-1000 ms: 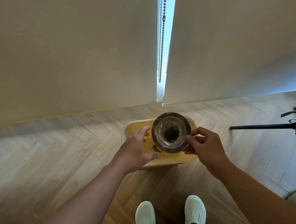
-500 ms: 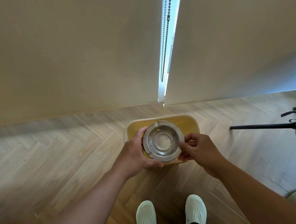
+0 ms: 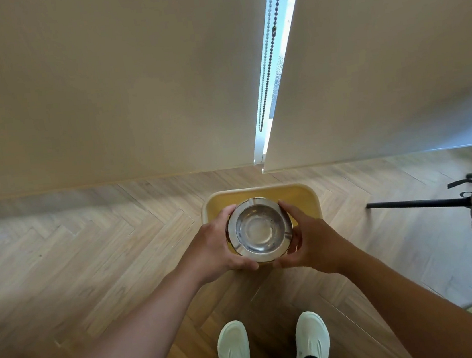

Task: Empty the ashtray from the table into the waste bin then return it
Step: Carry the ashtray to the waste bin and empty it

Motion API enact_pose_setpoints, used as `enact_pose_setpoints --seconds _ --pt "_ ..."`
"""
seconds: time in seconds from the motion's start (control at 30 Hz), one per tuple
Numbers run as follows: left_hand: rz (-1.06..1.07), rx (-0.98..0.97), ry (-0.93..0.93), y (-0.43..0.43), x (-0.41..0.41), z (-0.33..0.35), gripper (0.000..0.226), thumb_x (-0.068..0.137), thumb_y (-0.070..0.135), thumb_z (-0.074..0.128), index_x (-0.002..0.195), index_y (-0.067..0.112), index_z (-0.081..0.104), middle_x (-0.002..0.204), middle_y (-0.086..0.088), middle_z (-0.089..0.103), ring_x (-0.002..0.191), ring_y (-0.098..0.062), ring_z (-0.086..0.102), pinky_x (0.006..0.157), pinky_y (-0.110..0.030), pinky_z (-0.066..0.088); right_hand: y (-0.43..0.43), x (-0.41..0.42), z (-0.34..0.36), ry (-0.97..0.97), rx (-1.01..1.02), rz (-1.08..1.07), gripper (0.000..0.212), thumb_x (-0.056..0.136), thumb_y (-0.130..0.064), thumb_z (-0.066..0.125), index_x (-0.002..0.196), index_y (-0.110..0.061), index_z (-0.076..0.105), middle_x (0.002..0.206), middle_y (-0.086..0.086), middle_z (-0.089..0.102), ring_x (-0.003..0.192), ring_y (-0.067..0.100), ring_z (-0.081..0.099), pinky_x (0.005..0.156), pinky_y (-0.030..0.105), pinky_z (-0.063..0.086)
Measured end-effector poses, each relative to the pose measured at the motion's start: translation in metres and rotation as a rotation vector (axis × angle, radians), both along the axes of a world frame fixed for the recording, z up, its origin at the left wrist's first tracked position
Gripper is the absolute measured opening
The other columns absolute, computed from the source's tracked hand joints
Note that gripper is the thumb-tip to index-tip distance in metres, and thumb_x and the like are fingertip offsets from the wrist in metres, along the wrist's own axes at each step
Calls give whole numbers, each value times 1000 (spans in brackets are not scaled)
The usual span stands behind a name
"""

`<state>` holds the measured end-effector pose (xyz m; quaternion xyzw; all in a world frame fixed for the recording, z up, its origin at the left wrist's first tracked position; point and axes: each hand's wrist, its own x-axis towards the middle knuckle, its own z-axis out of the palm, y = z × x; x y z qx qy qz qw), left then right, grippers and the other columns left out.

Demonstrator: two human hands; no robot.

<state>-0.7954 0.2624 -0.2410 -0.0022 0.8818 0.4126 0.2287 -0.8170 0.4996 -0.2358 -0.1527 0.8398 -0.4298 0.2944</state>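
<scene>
The ashtray (image 3: 260, 229) sits between the two hands, directly above the open waste bin (image 3: 299, 193) on the floor, and its hollow faces up toward the camera. It is round, so it has no long axis to speak of; what matters is that it stays level and centred between the palms. The bowl looks shiny and nearly clean, with only small dark specks on the wall, so I judge that the emptying is finished and the way back to the surface comes next. That surface is not in view; it must lie somewhere away from the bin, behind or beside the person.

The left hand (image 3: 214, 249) is curled around the left side of the rim, with the thumb under the near edge and the fingers wrapped on the far side. The right hand (image 3: 309, 239) mirrors it on the right side, half closed against the rim. Both are equally near, and both touch the ashtray. The forearms reach forward and slightly inward, over the white shoes (image 3: 233, 349) below. A dark bar (image 3: 412, 205) of some furniture lies well apart to the right of the right hand.
</scene>
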Motion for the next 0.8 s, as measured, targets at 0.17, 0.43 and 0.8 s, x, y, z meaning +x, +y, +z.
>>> enact_pose_setpoints --seconds 0.17,0.43,0.8 --pt "-15 -12 -4 2 4 5 119 44 52 93 143 38 28 122 13 56 94 -8 55 81 -24 50 1 6 -8 36 77 12 122 60 -30 93 153 -24 15 130 -9 54 93 6 61 73 -3 44" --pt "-33 -71 10 8 10 31 121 45 53 91 145 36 25 128 9 56 108 -16 58 90 -39 55 3 16 8 169 98 -6 118 60 -37 92 152 -27 18 136 1 59 99 7 60 79 -1 41" --pt "-162 -118 56 4 53 137 117 46 66 84 144 31 29 134 6 55 114 -16 57 94 -43 53 5 67 105 169 126 -53 117 62 -45 88 152 -22 19 134 7 62 106 20 67 91 23 51"
